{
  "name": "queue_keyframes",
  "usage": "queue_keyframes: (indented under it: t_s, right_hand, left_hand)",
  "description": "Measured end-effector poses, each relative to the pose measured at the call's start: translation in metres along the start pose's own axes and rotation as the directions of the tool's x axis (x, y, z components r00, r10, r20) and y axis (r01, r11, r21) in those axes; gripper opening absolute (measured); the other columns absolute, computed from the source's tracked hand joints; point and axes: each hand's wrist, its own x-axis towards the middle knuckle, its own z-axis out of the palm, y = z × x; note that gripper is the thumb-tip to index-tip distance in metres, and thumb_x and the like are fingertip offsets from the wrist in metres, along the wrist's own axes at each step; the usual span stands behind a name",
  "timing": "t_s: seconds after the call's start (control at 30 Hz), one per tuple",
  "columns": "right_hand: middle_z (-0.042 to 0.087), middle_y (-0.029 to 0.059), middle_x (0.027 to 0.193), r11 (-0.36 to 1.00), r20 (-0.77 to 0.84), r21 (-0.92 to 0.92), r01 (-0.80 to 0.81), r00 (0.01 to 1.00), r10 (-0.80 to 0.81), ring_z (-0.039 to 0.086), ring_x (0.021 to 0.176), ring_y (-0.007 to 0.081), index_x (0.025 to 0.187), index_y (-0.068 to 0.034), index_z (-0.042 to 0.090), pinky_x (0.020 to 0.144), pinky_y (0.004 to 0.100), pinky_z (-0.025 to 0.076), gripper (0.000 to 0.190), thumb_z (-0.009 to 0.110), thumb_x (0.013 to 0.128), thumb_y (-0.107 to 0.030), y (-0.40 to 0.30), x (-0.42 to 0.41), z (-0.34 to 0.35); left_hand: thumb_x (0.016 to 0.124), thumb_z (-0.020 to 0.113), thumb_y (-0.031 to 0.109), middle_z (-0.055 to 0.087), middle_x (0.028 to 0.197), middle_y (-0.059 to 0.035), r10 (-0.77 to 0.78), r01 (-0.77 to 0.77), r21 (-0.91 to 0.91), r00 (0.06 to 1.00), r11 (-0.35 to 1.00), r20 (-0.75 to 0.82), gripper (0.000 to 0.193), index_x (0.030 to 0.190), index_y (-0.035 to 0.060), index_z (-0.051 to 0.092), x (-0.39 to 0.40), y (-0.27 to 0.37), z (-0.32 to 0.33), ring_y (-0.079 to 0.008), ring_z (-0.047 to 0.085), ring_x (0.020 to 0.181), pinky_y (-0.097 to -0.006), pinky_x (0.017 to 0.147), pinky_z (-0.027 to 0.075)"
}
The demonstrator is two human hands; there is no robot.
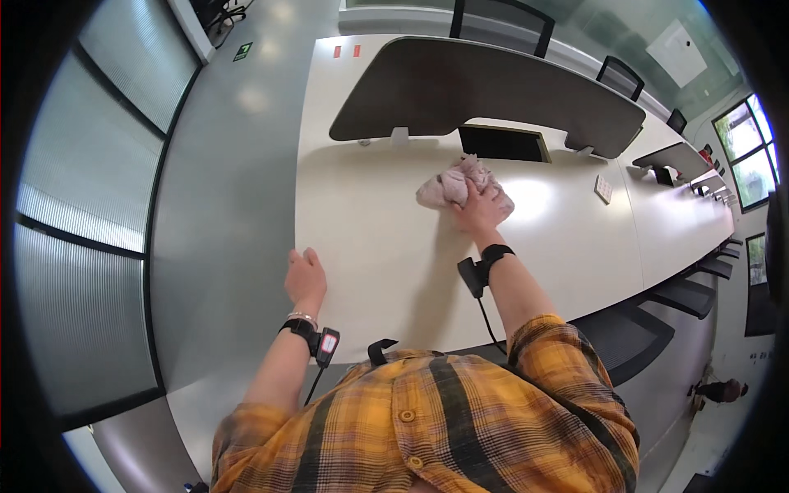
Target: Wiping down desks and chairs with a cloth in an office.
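Observation:
A crumpled pale pink cloth (453, 186) lies bunched on the white tabletop (370, 215), just in front of a dark rectangular opening (505, 144). My right hand (482, 209) presses down on the cloth, fingers spread into its folds. At the table's left edge is my left hand (306, 275), with its fingers curled. Whether it grips the edge or only rests there is hard to tell. Each wrist wears a black strap with a small cabled device.
A dark desk divider (481, 89) stands along the table's middle. Farther right lies a small white block-like object (603, 189). Mesh office chairs (629, 336) line the near side. Left of the table runs grey floor (216, 215) beside ribbed glass panels (86, 314). A person (721, 391) is far right.

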Motion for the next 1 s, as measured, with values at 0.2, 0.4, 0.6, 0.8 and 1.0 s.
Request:
queue_keyframes:
  t_s: [0.2,0.4,0.6,0.8,1.0]
  right_hand:
    - [0.033,0.0190,0.141,0.907,0.037,0.066,0.416,0.907,-0.419,0.025,0.131,0.0420,0.142,-0.025,0.035,0.102,0.0677,0.012,0.084,0.066,0.070,-0.055,-0.044,-0.009,0.028]
    - [0.038,0.0172,0.139,0.589,-0.024,0.152,0.794,0.599,-0.801,0.029,0.130,0.0425,0.125,-0.024,0.054,0.100,0.0657,0.022,0.071,0.077,0.061,-0.043,-0.051,-0.036,0.031]
    - [0.046,0.0122,0.131,0.941,-0.076,0.052,0.333,0.941,-0.329,0.036,0.126,0.0327,0.124,-0.018,0.055,0.101,0.0527,0.026,0.065,0.074,0.067,-0.043,0.044,0.059,0.008]
    - [0.045,0.0116,0.133,0.919,-0.238,0.033,-0.394,0.890,0.390,0.036,0.128,0.0296,0.128,-0.017,0.050,0.104,0.0459,0.031,0.062,0.066,0.071,-0.036,0.241,0.076,0.008]
    - [0.033,0.0117,0.145,0.495,-0.102,0.119,-0.861,0.485,0.868,0.021,0.137,0.0369,0.139,-0.028,0.039,0.108,0.0578,0.017,0.066,0.059,0.078,-0.045,0.275,0.073,-0.007]
  left_hand:
    - [0.097,0.033,0.039,0.060,0.103,-0.0288,0.009,-0.008,0.039,0.999,0.999,-0.033,0.050,0.119,-0.0046,0.043,0.000,-0.007,0.007,-0.0452,0.059,0.094,-0.0525,0.081,0.046]
    - [0.098,0.031,0.038,0.059,0.105,-0.0277,0.055,-0.052,0.049,0.996,0.997,-0.063,0.046,0.116,-0.0031,0.041,0.003,-0.022,0.009,-0.0450,0.058,0.094,-0.0521,0.080,0.045]
    - [0.099,0.032,0.037,0.059,0.103,-0.0273,0.037,-0.035,0.064,0.999,0.997,-0.027,0.046,0.116,-0.0040,0.041,0.006,-0.019,0.013,-0.0453,0.058,0.092,-0.0519,0.079,0.045]
    - [0.099,0.033,0.036,0.060,0.101,-0.0288,0.095,-0.095,-0.002,0.994,0.995,-0.061,0.047,0.118,-0.0063,0.042,0.006,-0.022,0.016,-0.0456,0.057,0.093,-0.0499,0.079,0.045]
    - [0.099,0.034,0.035,0.058,0.105,-0.0308,0.048,-0.045,0.038,0.996,0.998,-0.082,0.047,0.117,-0.0078,0.041,0.002,-0.016,0.013,-0.0454,0.055,0.098,-0.0485,0.082,0.043]
